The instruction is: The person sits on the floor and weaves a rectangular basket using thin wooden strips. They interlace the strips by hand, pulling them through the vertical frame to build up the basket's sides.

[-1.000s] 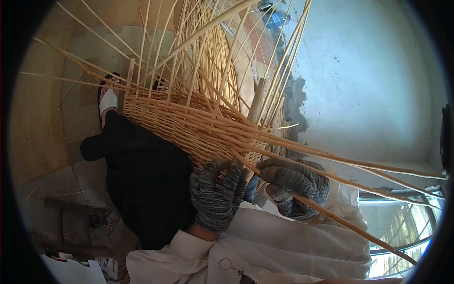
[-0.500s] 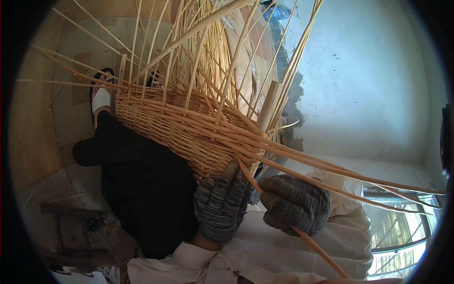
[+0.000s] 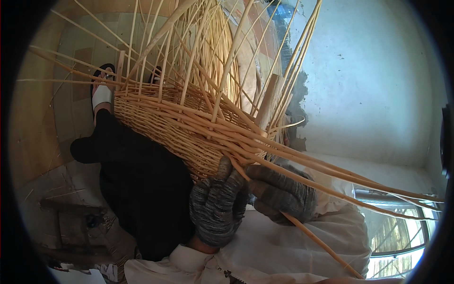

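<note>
Left hand [image 3: 217, 208] and right hand [image 3: 283, 191]: 2 close-fitting knitted gloves, marled in light and dark grey. Upper body: loose off-white garment [image 3: 288, 246], with 1 plain, wide cuff [image 3: 189, 258] visible. Leg: plain black clothing [image 3: 142, 189]. Foot: open-toed footwear [image 3: 101, 96], dark-edged, with 1 broad white band.
</note>
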Motion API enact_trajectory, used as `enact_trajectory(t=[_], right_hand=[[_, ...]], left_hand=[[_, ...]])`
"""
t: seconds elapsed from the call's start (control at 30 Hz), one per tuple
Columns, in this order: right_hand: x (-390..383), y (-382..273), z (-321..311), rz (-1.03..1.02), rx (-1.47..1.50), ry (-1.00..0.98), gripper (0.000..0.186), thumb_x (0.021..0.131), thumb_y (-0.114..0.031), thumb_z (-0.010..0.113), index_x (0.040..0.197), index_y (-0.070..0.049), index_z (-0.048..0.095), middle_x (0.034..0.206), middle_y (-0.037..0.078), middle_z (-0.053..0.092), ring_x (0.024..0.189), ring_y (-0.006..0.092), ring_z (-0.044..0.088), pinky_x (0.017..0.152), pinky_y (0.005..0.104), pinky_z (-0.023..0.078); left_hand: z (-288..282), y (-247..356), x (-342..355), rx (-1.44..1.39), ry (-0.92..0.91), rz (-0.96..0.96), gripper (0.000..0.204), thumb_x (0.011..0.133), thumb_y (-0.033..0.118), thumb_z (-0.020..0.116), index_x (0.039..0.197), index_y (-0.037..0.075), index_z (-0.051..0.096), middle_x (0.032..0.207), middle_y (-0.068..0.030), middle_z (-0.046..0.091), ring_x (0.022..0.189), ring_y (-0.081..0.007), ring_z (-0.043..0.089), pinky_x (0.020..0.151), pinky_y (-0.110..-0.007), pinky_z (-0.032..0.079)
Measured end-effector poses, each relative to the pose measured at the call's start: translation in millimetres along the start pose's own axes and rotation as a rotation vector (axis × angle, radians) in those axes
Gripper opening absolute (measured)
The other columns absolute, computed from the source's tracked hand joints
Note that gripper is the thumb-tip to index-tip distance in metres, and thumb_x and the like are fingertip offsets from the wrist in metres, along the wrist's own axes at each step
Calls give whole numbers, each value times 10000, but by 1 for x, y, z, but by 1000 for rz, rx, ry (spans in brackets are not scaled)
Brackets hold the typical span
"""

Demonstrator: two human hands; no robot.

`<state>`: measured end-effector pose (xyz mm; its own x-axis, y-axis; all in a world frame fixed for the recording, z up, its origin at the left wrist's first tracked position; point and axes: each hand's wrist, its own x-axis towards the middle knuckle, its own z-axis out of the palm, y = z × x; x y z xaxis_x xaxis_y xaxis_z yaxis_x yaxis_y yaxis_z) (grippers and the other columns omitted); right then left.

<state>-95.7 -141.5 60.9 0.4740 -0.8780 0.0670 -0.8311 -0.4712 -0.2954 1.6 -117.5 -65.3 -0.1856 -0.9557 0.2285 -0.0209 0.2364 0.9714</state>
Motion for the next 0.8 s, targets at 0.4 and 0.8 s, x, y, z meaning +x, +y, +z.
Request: enact_trajectory(t=[0.4, 0.8], right_hand=[[-4, 4, 1, -53, 33, 15, 158, 768, -94, 617, 791, 54, 567, 836, 216, 606, 722, 332, 628, 587, 351, 526], [-8, 1, -9, -92, 58, 17, 169, 789, -111, 606, 786, 53, 563, 841, 217, 606, 739, 343, 625, 602, 361, 527]], left_hand=[[-1, 0, 1, 6, 14, 49, 304, 730, 158, 684, 1005, 77, 580, 1059, -172, 600, 821, -260, 591, 706, -352, 459], [0, 6, 2, -204, 84, -26, 320, 726, 73, 694, 1016, 56, 560, 1094, -175, 580, 910, -258, 583, 773, -371, 461]])
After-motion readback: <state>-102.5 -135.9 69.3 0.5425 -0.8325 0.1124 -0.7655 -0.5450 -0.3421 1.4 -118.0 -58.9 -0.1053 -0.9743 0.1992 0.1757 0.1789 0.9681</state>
